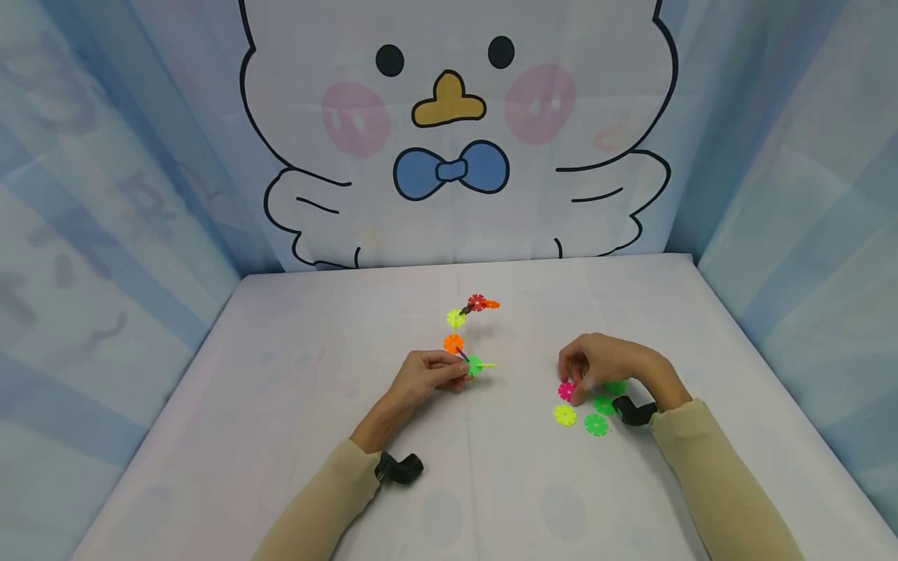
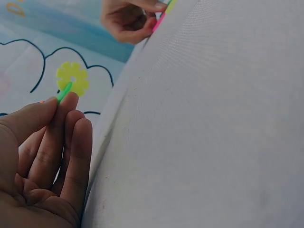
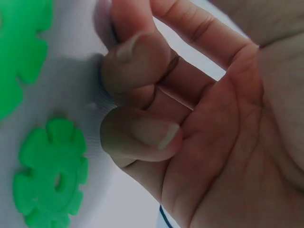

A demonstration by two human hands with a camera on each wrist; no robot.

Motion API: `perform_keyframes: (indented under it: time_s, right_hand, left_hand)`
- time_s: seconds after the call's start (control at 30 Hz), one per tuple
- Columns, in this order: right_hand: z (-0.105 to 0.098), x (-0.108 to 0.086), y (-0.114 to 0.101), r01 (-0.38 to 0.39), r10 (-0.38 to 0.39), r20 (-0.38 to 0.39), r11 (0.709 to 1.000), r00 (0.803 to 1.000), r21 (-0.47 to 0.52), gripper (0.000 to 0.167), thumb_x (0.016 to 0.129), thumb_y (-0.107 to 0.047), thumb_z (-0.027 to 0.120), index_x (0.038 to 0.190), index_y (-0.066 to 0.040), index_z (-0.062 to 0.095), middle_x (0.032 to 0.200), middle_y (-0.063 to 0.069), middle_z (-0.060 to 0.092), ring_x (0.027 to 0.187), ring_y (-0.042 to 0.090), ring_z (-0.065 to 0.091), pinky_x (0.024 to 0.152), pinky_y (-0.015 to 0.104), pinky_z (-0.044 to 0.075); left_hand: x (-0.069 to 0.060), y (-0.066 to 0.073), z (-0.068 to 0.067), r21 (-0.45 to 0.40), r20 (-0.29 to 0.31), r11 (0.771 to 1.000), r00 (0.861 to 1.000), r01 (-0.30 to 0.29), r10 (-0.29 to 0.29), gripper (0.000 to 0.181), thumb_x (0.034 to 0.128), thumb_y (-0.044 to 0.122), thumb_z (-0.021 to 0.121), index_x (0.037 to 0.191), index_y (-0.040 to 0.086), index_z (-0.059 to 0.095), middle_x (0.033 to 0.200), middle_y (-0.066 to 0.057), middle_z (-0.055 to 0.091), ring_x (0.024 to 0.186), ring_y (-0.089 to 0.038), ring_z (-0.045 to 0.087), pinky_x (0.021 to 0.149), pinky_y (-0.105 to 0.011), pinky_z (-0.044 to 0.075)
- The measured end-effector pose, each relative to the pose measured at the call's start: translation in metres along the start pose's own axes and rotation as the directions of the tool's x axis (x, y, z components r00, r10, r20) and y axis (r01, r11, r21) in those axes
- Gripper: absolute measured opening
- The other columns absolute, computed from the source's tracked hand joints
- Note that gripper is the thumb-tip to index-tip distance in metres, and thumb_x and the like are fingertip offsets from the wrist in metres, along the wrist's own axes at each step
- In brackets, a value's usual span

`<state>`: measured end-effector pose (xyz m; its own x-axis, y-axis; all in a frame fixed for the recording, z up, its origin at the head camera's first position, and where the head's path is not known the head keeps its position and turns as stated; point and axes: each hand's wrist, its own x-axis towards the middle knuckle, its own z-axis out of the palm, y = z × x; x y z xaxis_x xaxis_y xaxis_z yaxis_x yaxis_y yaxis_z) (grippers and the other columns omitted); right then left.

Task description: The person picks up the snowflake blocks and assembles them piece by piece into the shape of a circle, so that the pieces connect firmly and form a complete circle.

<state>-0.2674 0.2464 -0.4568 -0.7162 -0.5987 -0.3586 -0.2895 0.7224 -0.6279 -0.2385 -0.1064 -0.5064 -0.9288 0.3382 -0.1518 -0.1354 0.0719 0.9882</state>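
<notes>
My left hand (image 1: 429, 374) pinches a green notched plastic disc (image 1: 475, 365) between thumb and fingers. This disc belongs to a curved chain of interlocking snowflake discs, with an orange disc (image 1: 453, 344), a yellow disc (image 1: 456, 318) and a red disc (image 1: 477, 302) farther along. Another yellow disc (image 2: 80, 86) is slotted to the green one, seen face-on in the left wrist view. On the right, my right hand (image 1: 606, 361) pinches a pink disc (image 1: 565, 391) at the table surface with thumb and fingertips. In the right wrist view the curled fingers hide the pink disc.
By the right hand lie a loose yellow disc (image 1: 564, 415) and several green discs (image 1: 596, 425), some partly hidden under the wrist. A white cloth covers the table (image 1: 281, 436). Printed curtains (image 1: 449, 226) stand behind and on both sides.
</notes>
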Motion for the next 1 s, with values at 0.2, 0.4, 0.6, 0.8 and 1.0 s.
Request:
perform_keyframes:
  time_s: [0.2,0.4,0.6,0.8,1.0]
  right_hand:
    - [0.0,0.001,-0.002,-0.002,0.002,-0.009,1.0,1.0,-0.014,0.026,0.078,-0.02,0.095,0.087,-0.014,0.071,0.077,-0.002,0.06,0.077,0.015,0.056,0.07,0.024,0.048]
    - [-0.002,0.0,-0.006,0.023,-0.025,-0.052,0.999,0.998,-0.038,0.028,0.079,-0.017,0.094,0.086,-0.014,0.068,0.083,-0.001,0.064,0.08,0.016,0.058,0.071,0.025,0.05]
    - [-0.002,-0.003,-0.008,-0.002,-0.001,-0.062,0.999,0.998,-0.041,0.018,0.084,-0.007,0.086,0.089,-0.013,0.07,0.085,-0.001,0.065,0.08,0.016,0.058,0.074,0.026,0.051]
    - [-0.005,-0.005,-0.01,-0.027,0.025,-0.061,0.999,0.998,-0.044,0.009,0.089,-0.004,0.081,0.092,-0.012,0.076,0.086,-0.001,0.069,0.079,0.015,0.059,0.075,0.026,0.052]
    - [-0.006,-0.006,-0.01,-0.014,0.012,-0.035,0.999,0.999,-0.044,0.006,0.089,-0.004,0.079,0.092,-0.008,0.076,0.083,-0.002,0.069,0.077,0.014,0.058,0.072,0.025,0.051]
  left_hand:
    - [-0.001,0.0,0.0,-0.017,0.005,1.0,1.0,0.003,-0.003,0.025,0.0969,0.014,0.078,0.111,-0.006,0.077,0.088,-0.001,0.081,0.079,-0.01,0.076,0.08,-0.025,0.065]
    - [-0.001,0.0,0.0,-0.012,0.012,1.0,1.0,0.003,-0.003,0.025,0.097,0.014,0.078,0.111,-0.006,0.077,0.088,0.001,0.081,0.079,-0.01,0.076,0.08,-0.025,0.065]
    - [0.0,0.0,0.0,-0.006,0.017,1.0,1.0,0.009,-0.009,0.025,0.0964,0.014,0.078,0.112,-0.006,0.078,0.088,0.001,0.081,0.079,-0.01,0.075,0.08,-0.025,0.065]
    - [0.0,0.0,0.0,-0.006,0.02,1.0,1.0,0.007,-0.006,0.025,0.0963,0.015,0.079,0.111,-0.005,0.078,0.088,0.0,0.081,0.08,-0.01,0.076,0.08,-0.025,0.065]
    - [0.0,-0.001,-0.001,-0.005,0.017,1.0,1.0,0.008,-0.008,0.024,0.0966,0.014,0.078,0.111,-0.005,0.078,0.089,0.0,0.081,0.08,-0.01,0.076,0.08,-0.025,0.065]
